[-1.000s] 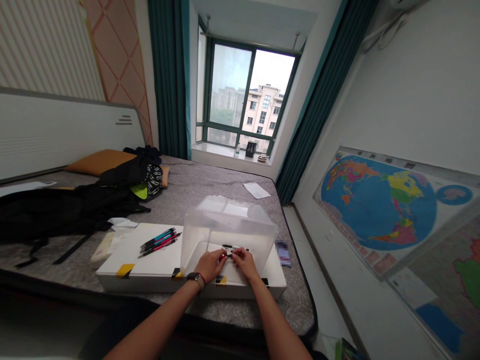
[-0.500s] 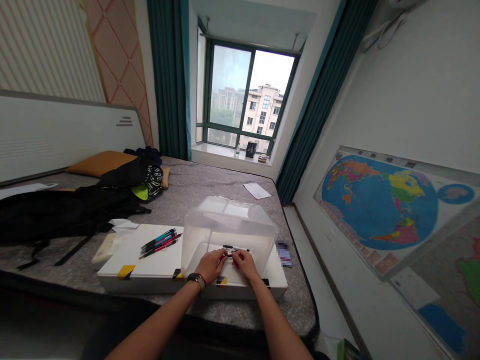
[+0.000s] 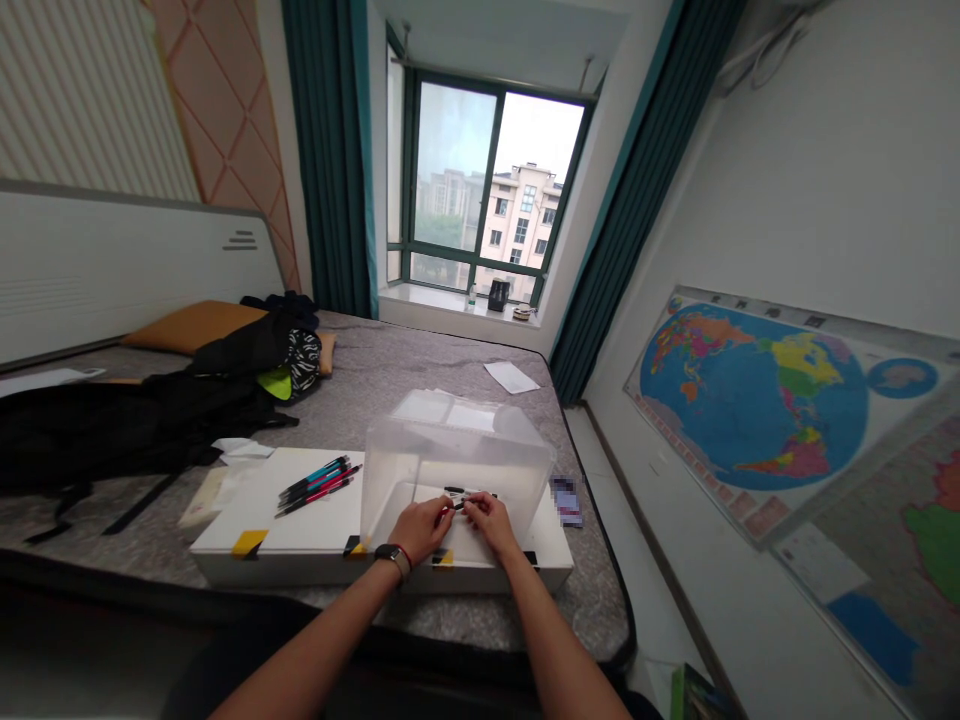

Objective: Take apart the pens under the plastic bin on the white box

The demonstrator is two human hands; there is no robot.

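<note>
My left hand (image 3: 421, 528) and my right hand (image 3: 489, 522) meet at the open front of a translucent plastic box (image 3: 386, 455). Between their fingertips they pinch a small dark pen part (image 3: 459, 505), seemingly one end in each hand; its exact shape is too small to tell. Just behind the fingers, inside the box, lie a dark pen or pen pieces (image 3: 454, 490), partly covered by my hands. The plastic box rests on a white flat box (image 3: 300, 535). To the left of it, on the same white surface, sits a bunch of several pens (image 3: 319, 485), black, blue and red.
A black backpack (image 3: 150, 430) and an orange pillow (image 3: 195, 327) lie at the left on the grey mattress (image 3: 405, 360). White tissue (image 3: 241, 452) is beside the white box. A blurred phone-like object (image 3: 568, 502) lies right of it, and a paper sheet (image 3: 511, 377) farther back.
Both hands stay at the same place with the small dark pen part between them. It now looks more tilted, and the right fingers have shifted slightly. The camera view has moved a little.
</note>
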